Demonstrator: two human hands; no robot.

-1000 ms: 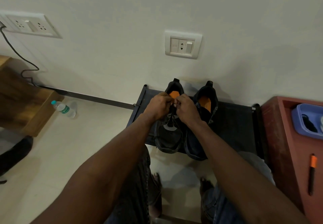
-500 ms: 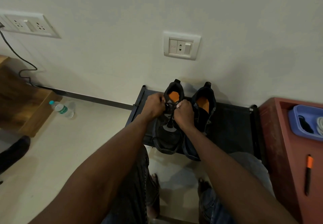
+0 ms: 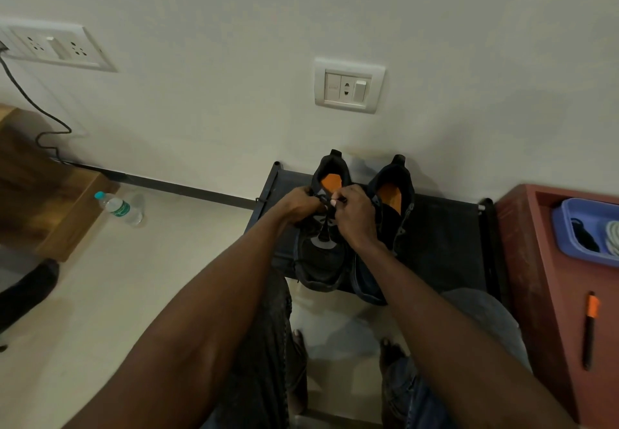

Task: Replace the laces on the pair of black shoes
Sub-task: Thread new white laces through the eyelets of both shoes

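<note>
A pair of black fabric shoes with orange insoles stands side by side on a low black shelf (image 3: 445,244) against the pale wall, just right of the middle of the frame, toes pointing toward the viewer. The left-hand black shoe (image 3: 321,261) sits with its toe hanging over the shelf's front edge; the right-hand black shoe (image 3: 392,200) touches it along the side and is partly covered by a forearm.

Both hands work at the top of the left-hand shoe's tongue. The left hand (image 3: 299,205) has its fingers curled and grips the shoe's collar on its left side, though whether it also holds lace is not clear. The right hand (image 3: 356,215) is curled too, its fingertips pinching a thin black lace (image 3: 324,227) near the upper eyelets; the lace runs down the middle of the tongue to a grey patch.

At the right edge, a red-brown wooden cabinet (image 3: 536,261) carries a blue plastic tray (image 3: 566,227) holding dark and white coils, and a black pen with an orange cap (image 3: 590,331) lies below it. In the left of the frame a clear plastic water bottle (image 3: 119,208) lies on the pale floor beside a wooden block. A white wall socket (image 3: 348,86) sits above the shoes.
</note>
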